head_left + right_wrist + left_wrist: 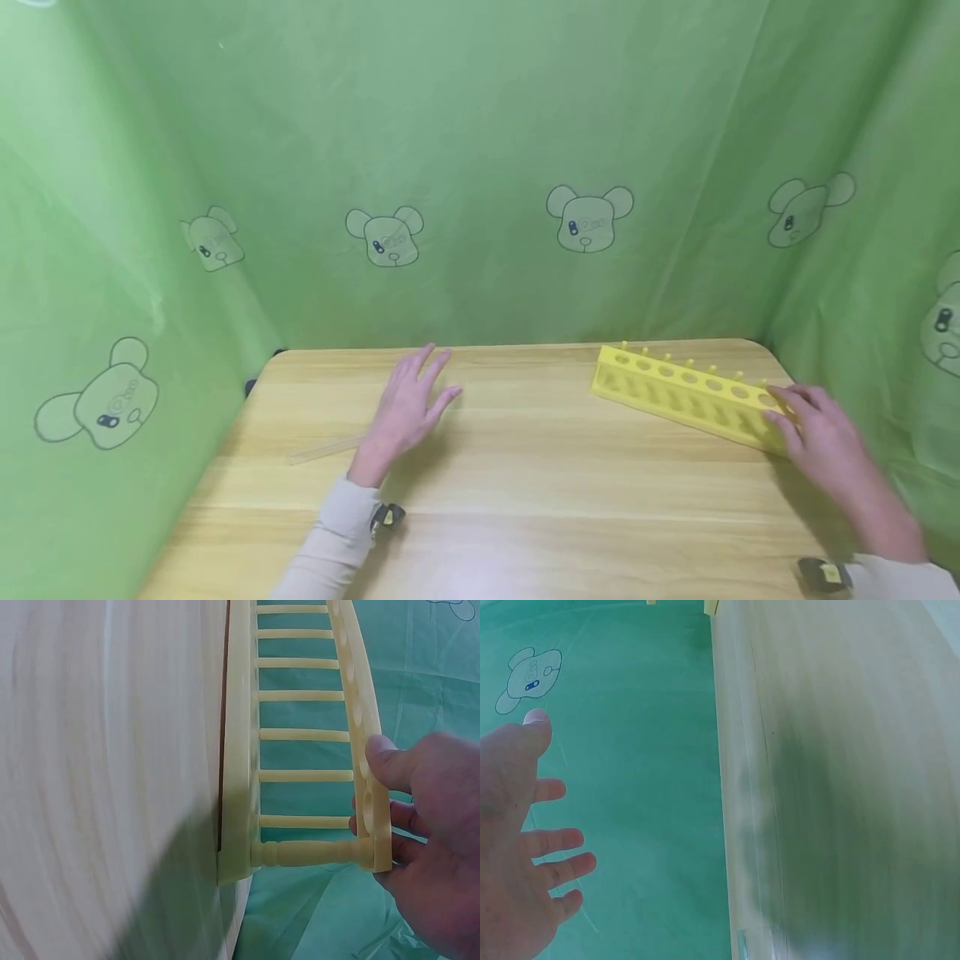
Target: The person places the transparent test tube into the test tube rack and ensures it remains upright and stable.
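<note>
The right hand [825, 437] is gripping the near end of a yellow test tube rack [686, 392]; in the right wrist view the thumb [386, 761] is pressing on the top plate with the holes, and the other fingers [401, 817] are curling around that plate from the other side, so the hand is closed around the rack. The rack is standing on the wooden table [525, 467], in the far right part of it, near the back edge; it is lying at an angle, with its far end pointing toward the middle of the table and its near end close to the right edge. The rack's holes are showing no tubes in them; small pegs are standing along its far side.

The left hand [408, 408] is hovering over the left middle part of the table, well apart from the rack; its fingers [559, 859] are spreading out straight and are holding nothing. Whether the palm is touching the wood, I cannot tell. A thin clear tube [326, 451] is lying flat on the table just to the left of the left wrist; it is pale and hard to see. A green cloth with bear faces [480, 167] is hanging around the table on three sides.
</note>
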`<state>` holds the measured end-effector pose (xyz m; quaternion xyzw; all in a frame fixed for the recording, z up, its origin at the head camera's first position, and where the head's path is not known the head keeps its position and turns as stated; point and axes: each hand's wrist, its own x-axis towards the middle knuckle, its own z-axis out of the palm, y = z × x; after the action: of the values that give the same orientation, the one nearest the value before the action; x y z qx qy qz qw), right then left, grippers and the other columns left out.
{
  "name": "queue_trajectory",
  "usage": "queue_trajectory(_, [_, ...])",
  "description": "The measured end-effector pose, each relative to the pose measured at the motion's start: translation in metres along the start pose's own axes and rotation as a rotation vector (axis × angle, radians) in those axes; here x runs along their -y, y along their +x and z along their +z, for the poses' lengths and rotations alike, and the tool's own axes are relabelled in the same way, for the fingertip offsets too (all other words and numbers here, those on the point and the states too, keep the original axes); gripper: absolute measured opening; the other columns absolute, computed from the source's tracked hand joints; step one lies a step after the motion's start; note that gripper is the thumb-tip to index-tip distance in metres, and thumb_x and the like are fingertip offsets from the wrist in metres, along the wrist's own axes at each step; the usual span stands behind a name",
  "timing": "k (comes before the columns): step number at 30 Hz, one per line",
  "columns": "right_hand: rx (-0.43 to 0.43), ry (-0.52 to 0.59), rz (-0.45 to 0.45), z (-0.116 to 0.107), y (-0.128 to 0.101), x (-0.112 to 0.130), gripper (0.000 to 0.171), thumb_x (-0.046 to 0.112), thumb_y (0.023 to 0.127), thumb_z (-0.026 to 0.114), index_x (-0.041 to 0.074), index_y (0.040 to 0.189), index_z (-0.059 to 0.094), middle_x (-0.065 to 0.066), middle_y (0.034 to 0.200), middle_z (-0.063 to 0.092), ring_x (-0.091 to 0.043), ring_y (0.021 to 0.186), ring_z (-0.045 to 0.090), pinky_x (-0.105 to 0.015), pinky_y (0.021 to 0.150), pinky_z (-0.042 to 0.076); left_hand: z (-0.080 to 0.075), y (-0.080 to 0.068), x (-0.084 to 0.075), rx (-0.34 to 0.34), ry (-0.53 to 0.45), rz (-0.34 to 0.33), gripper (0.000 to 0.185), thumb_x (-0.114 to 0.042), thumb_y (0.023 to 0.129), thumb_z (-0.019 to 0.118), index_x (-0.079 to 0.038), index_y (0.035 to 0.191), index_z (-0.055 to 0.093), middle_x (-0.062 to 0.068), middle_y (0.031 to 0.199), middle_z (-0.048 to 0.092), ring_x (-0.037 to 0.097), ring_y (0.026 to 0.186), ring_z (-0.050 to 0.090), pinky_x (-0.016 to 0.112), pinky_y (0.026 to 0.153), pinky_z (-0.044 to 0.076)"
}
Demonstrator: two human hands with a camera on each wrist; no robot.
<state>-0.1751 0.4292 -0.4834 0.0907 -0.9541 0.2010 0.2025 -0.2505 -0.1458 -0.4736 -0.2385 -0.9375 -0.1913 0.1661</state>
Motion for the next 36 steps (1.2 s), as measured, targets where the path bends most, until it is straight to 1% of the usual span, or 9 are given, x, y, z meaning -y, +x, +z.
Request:
queue_trajectory(6, [-0.017, 0.001, -0.006, 0.001, 0.000, -0.001, 0.048, 0.007, 0.100, 0.065, -0.007, 0.143, 0.049, -0.037, 0.129, 0.046, -0.057, 0.106, 0.047, -0.080, 0.081, 0.040, 0.004, 0.006, -0.005, -0.003, 0.009, 0.010, 0.066, -0.056, 0.106, 0.043, -0.018, 0.159, 0.036, 0.015, 0.165, 0.029, 0.034, 0.150, 0.031, 0.049, 0.126, 0.017])
queue_trajectory(8, [-0.018, 0.004, -0.006, 0.002, 0.001, -0.001, 0.048, 0.007, 0.100, 0.065, -0.007, 0.143, 0.049, -0.037, 0.129, 0.046, -0.057, 0.107, 0.047, -0.080, 0.081, 0.040, 0.004, 0.008, -0.007, 0.005, 0.008, 0.011, 0.066, -0.056, 0.106, 0.044, -0.018, 0.159, 0.036, 0.015, 0.165, 0.029, 0.033, 0.150, 0.030, 0.048, 0.127, 0.016])
queue_trajectory(12, [-0.017, 0.011, -0.003, 0.003, 0.001, -0.001, 0.048, 0.007, 0.100, 0.065, -0.007, 0.143, 0.049, -0.038, 0.129, 0.046, -0.058, 0.109, 0.046, -0.080, 0.083, 0.039, 0.007, 0.013, -0.013, 0.017, 0.006, 0.016, 0.065, -0.056, 0.106, 0.044, -0.017, 0.158, 0.038, 0.016, 0.165, 0.029, 0.034, 0.150, 0.030, 0.050, 0.126, 0.017])
queue_trajectory(15, [-0.024, 0.012, -0.009, 0.003, 0.001, -0.002, 0.047, 0.006, 0.100, 0.064, -0.007, 0.143, 0.049, -0.037, 0.129, 0.047, -0.057, 0.109, 0.046, -0.080, 0.084, 0.039, 0.011, 0.019, -0.018, 0.027, 0.007, 0.029, 0.066, -0.057, 0.106, 0.042, -0.017, 0.158, 0.038, 0.017, 0.164, 0.030, 0.035, 0.150, 0.030, 0.053, 0.126, 0.019])
queue_trajectory(20, [-0.030, 0.017, -0.020, 0.001, 0.000, -0.002, 0.048, 0.005, 0.100, 0.064, -0.008, 0.143, 0.049, -0.038, 0.128, 0.047, -0.058, 0.108, 0.046, -0.080, 0.085, 0.038, 0.015, 0.029, -0.027, 0.031, 0.021, 0.051, 0.067, -0.059, 0.106, 0.041, -0.017, 0.158, 0.039, 0.018, 0.163, 0.033, 0.035, 0.149, 0.032, 0.052, 0.126, 0.019])
queue_trajectory(25, [-0.026, 0.018, -0.011, -0.004, 0.000, -0.004, 0.048, 0.006, 0.101, 0.063, -0.008, 0.144, 0.047, -0.040, 0.128, 0.046, -0.060, 0.107, 0.045, -0.082, 0.085, 0.037, 0.017, 0.042, -0.034, 0.041, 0.042, 0.078, 0.067, -0.060, 0.106, 0.038, -0.017, 0.158, 0.039, 0.017, 0.164, 0.031, 0.034, 0.150, 0.031, 0.052, 0.126, 0.020])
queue_trajectory(27, [-0.022, 0.015, -0.012, -0.006, 0.000, -0.005, 0.048, 0.005, 0.101, 0.063, -0.007, 0.145, 0.047, -0.041, 0.128, 0.045, -0.060, 0.106, 0.046, -0.082, 0.085, 0.036, 0.019, 0.045, -0.036, 0.048, 0.054, 0.081, 0.068, -0.061, 0.106, 0.036, -0.018, 0.159, 0.038, 0.016, 0.164, 0.030, 0.034, 0.150, 0.031, 0.052, 0.126, 0.020])
queue_trajectory(31, [-0.006, 0.015, -0.014, -0.004, 0.002, -0.006, 0.048, 0.005, 0.101, 0.062, -0.007, 0.145, 0.047, -0.041, 0.129, 0.045, -0.060, 0.106, 0.046, -0.082, 0.084, 0.038, 0.024, 0.045, -0.038, 0.056, 0.053, 0.074, 0.067, -0.060, 0.106, 0.038, -0.018, 0.159, 0.038, 0.015, 0.164, 0.031, 0.033, 0.150, 0.032, 0.048, 0.127, 0.017])
queue_trajectory(36, [-0.002, 0.005, -0.022, 0.002, 0.003, -0.006, 0.048, 0.004, 0.100, 0.064, -0.006, 0.144, 0.048, -0.040, 0.127, 0.046, -0.058, 0.104, 0.047, -0.080, 0.080, 0.041, 0.029, 0.041, -0.042, 0.090, 0.045, 0.066, 0.067, -0.059, 0.106, 0.040, -0.019, 0.160, 0.037, 0.014, 0.165, 0.030, 0.033, 0.150, 0.032, 0.047, 0.127, 0.016])
